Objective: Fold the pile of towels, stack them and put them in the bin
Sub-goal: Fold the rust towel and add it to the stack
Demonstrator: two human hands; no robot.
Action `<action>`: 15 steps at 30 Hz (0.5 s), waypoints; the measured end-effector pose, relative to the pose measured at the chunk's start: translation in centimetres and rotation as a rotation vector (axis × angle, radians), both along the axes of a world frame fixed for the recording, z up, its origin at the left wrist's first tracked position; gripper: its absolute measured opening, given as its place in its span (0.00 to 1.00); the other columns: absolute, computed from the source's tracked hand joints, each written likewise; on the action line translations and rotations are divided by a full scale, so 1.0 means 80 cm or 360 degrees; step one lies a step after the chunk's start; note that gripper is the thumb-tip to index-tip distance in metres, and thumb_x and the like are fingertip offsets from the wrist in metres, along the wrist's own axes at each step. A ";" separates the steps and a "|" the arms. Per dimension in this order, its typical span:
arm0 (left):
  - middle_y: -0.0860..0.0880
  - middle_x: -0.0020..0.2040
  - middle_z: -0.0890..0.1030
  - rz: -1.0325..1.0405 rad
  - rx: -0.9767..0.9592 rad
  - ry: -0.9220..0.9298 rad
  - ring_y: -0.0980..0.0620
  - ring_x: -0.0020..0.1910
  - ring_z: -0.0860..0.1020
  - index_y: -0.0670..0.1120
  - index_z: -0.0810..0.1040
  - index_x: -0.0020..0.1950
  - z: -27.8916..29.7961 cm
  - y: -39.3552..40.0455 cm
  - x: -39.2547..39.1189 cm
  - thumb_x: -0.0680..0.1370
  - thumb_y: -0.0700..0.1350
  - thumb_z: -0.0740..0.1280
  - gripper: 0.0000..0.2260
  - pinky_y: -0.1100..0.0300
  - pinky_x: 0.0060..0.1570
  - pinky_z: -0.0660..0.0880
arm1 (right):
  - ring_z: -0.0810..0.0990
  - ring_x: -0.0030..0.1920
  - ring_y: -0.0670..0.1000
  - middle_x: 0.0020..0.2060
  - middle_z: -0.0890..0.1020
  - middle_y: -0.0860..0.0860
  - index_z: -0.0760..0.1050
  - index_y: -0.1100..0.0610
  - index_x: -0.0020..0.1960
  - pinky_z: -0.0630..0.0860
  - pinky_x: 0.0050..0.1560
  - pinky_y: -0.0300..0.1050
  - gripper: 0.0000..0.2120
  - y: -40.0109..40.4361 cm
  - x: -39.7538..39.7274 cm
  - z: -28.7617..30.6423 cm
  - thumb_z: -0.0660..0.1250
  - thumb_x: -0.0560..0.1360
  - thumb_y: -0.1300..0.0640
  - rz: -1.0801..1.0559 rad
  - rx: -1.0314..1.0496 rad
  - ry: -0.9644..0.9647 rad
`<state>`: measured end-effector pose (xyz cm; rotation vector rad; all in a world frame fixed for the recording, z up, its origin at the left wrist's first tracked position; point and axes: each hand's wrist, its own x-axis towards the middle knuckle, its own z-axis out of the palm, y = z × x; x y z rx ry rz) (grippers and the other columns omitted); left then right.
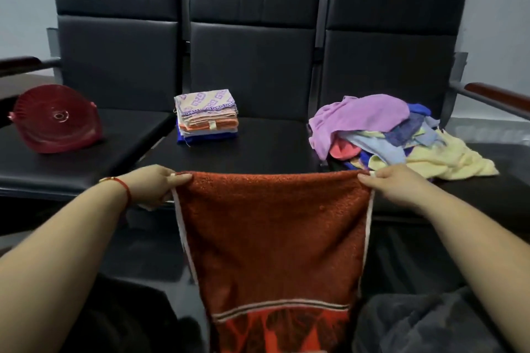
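Two hands (155,185) (393,185) on rust towel (272,232)

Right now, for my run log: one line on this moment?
left hand, right hand: pinch rust towel corners | stack middle seat

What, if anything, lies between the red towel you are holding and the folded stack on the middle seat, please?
Nothing visible does. Both hands, left and right, hold the red towel by its top corners, and only bare black seat separates it from the folded stack.

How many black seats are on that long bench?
3: the left seat holds the red basket, the middle seat holds the folded stack, the right seat holds the unfolded pile.
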<state>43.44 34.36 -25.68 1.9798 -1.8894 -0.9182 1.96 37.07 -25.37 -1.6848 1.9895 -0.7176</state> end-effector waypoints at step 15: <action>0.44 0.77 0.57 -0.0111 -0.0135 -0.0266 0.46 0.76 0.58 0.49 0.39 0.78 -0.086 -0.110 -0.075 0.79 0.57 0.60 0.37 0.59 0.72 0.54 | 0.72 0.67 0.52 0.68 0.71 0.48 0.55 0.53 0.77 0.66 0.68 0.44 0.43 -0.125 0.107 -0.104 0.72 0.69 0.46 0.0094 0.0071 -0.0080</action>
